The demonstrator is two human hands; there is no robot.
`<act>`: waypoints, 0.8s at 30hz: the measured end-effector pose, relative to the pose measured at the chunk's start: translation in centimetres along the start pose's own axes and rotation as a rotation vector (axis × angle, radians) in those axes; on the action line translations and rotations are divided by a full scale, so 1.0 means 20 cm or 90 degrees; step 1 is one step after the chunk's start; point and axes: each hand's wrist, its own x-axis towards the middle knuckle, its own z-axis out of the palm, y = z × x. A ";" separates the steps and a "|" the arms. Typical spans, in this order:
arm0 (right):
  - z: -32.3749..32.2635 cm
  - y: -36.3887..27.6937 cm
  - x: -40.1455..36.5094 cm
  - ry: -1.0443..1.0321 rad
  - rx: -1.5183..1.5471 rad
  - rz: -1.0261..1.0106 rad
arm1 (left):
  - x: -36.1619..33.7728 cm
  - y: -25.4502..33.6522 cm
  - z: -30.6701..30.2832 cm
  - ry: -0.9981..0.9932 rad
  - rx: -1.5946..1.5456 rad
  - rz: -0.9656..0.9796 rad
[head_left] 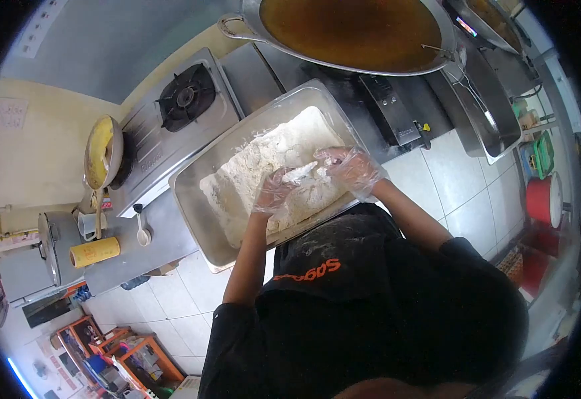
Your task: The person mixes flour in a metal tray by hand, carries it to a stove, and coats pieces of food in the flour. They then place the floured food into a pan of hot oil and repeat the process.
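Note:
Both hands wear clear plastic gloves and are low over a deep metal tray (194,233) of white flour (270,149). My left hand (276,193) is closed around a flour-coated piece of food (299,174); under the coating its kind cannot be made out. Close by on the right, my right hand (355,171) has its fingers curled around a second floury lump (323,171), partly hidden by the glove. Flour also lies clumped and uneven around both hands.
Beyond the tray stands a large pan of brown oil (350,30). To the left are a gas burner (185,95), a frying pan with yellow contents (104,151), a white scoop (143,236) and a yellow cylinder (95,253). A metal basin (483,126) sits at right.

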 end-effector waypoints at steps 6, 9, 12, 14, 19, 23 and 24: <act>0.11 -0.04 0.05 -0.016 0.071 -0.053 | -0.09 -0.02 -0.01 -0.024 -0.041 0.032; 0.15 -0.10 0.10 -0.023 -0.024 -0.032 | -0.11 -0.19 -0.02 -0.008 -0.382 -0.055; 0.19 -0.10 0.15 -0.036 -0.215 -0.244 | -0.17 0.00 -0.16 -0.055 -0.272 -0.040; 0.21 -0.17 0.14 -0.051 -0.197 -0.266 | -0.22 0.06 -0.24 -0.051 -0.108 0.011; 0.17 -0.38 0.10 0.036 -0.356 -0.548 | -0.35 0.03 -0.42 0.043 -0.039 -0.031; 0.20 -0.26 0.20 -0.001 -0.525 -0.393 | -0.37 0.02 -0.47 0.022 0.116 -0.116; 0.23 -0.29 0.20 0.030 -0.438 -0.315 | -0.39 0.04 -0.46 0.032 0.110 -0.114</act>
